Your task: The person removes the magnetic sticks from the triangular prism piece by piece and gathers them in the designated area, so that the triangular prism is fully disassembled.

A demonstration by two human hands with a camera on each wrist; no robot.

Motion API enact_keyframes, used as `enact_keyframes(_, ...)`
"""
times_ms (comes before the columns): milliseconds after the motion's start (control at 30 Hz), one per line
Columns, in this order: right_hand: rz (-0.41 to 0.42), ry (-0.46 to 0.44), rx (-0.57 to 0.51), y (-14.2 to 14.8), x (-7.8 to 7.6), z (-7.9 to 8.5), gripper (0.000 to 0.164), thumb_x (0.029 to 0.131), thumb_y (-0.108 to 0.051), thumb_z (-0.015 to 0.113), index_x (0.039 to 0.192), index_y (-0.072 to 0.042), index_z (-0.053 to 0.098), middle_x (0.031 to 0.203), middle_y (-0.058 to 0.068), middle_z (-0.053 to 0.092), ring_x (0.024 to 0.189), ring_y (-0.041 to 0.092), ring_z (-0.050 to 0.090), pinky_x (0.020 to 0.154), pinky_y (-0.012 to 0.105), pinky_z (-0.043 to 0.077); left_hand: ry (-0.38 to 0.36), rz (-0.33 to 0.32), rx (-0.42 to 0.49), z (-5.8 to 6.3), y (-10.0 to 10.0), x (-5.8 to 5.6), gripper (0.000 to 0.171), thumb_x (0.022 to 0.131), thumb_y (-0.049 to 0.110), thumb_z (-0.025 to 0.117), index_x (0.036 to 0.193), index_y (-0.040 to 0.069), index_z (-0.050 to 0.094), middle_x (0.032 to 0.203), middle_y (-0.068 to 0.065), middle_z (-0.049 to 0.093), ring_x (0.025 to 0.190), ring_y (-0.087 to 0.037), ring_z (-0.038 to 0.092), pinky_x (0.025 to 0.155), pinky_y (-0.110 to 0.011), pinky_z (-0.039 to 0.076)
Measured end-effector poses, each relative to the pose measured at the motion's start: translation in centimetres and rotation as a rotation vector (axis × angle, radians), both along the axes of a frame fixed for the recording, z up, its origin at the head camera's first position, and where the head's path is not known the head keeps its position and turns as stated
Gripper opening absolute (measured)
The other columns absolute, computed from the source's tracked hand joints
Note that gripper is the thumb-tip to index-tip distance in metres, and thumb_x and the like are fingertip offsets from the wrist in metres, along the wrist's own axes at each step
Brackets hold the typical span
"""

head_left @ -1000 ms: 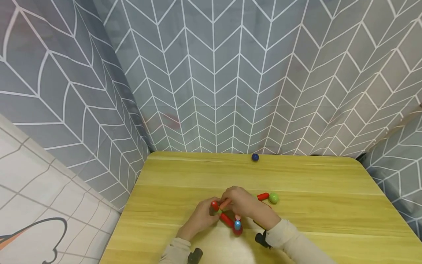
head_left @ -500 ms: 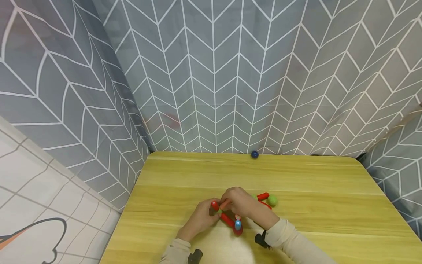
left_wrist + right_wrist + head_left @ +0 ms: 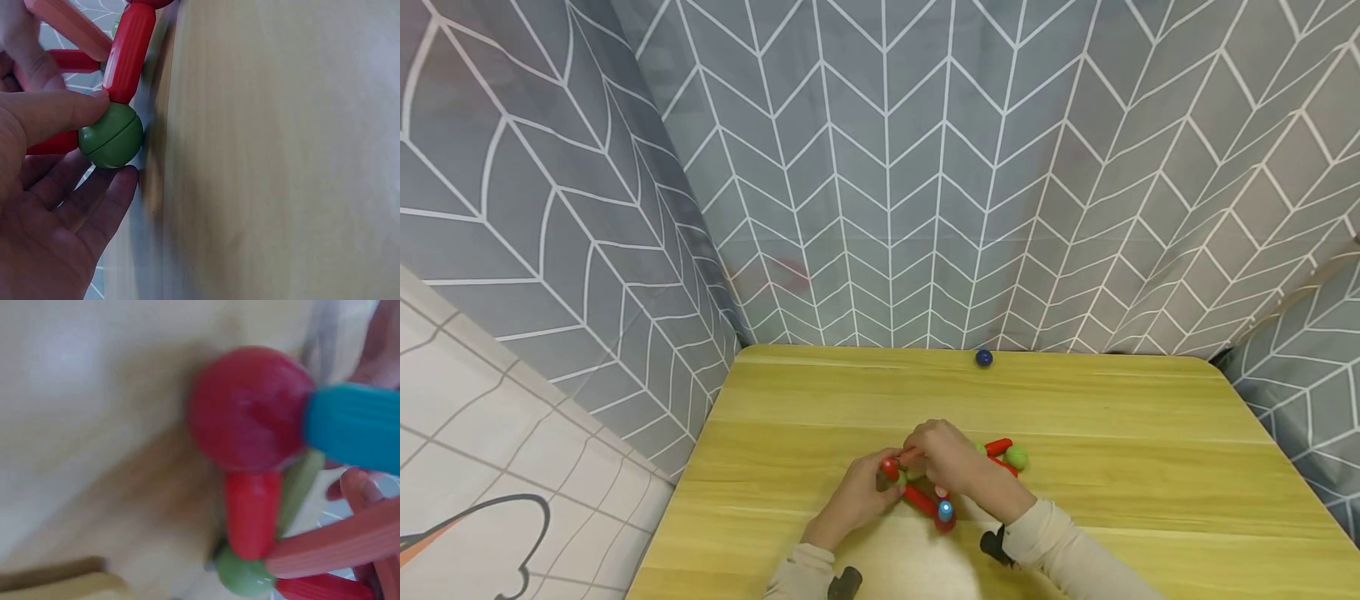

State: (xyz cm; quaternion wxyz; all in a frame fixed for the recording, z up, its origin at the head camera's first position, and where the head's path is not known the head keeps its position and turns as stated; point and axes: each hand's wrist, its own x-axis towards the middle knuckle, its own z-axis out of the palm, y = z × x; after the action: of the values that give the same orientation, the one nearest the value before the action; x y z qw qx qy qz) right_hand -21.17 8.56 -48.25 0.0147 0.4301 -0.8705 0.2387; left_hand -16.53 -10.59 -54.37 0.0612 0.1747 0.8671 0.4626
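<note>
My left hand [image 3: 859, 493] grips a green toy ball [image 3: 114, 136] between thumb and fingers. A red rod [image 3: 130, 53] runs from this ball to a dark red ball [image 3: 250, 409], and another red rod [image 3: 890, 467] stands up at the hand. From the dark red ball rises a blue rod [image 3: 945, 509]. My right hand [image 3: 951, 460] pinches an orange-pink rod [image 3: 912, 456] just over the joined pieces. A second green ball [image 3: 244, 572] shows in the right wrist view, with a salmon rod [image 3: 337, 545] and red rods meeting it.
Right of the hands lie a red rod [image 3: 998, 447] and a light green ball [image 3: 1016, 457]. A dark blue ball [image 3: 983, 358] sits at the far table edge, by the grey curtain [image 3: 910, 208]. A yellow rod [image 3: 69, 589] lies on the table [image 3: 1150, 467].
My right hand has lifted slightly, and the orange-pink rod lies flatter. The joined pieces have shifted a little to the right. The light green ball has moved slightly left; the dark blue ball has rolled slightly.
</note>
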Motion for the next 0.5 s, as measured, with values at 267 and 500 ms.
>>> enact_keyframes(267,-0.13,-0.024,-0.104,1.0,-0.6,1.4,0.01,0.084,-0.003,0.078,0.093,-0.006,0.078,0.089,0.002,0.076,0.086,0.019,0.068,0.077,0.029,0.06,-0.036,0.009,0.018,0.1,0.1,0.1,0.049,0.088,0.009,0.074,0.134,0.004,0.059,0.125,-0.013,0.07,0.112,-0.029,0.069,0.094,-0.039,0.059)
enact_keyframes(500,-0.241,0.011,-0.207,2.9,-0.4,2.1,0.022,0.086,-0.003,0.076,0.106,-0.011,0.079,0.102,0.003,0.077,0.098,0.021,0.071,0.088,0.038,0.06,-0.054,0.009,0.039,0.2,0.3,0.1,0.056,0.085,0.007,0.078,0.137,0.008,0.056,0.12,-0.012,0.068,0.104,-0.027,0.069,0.086,-0.032,0.06)
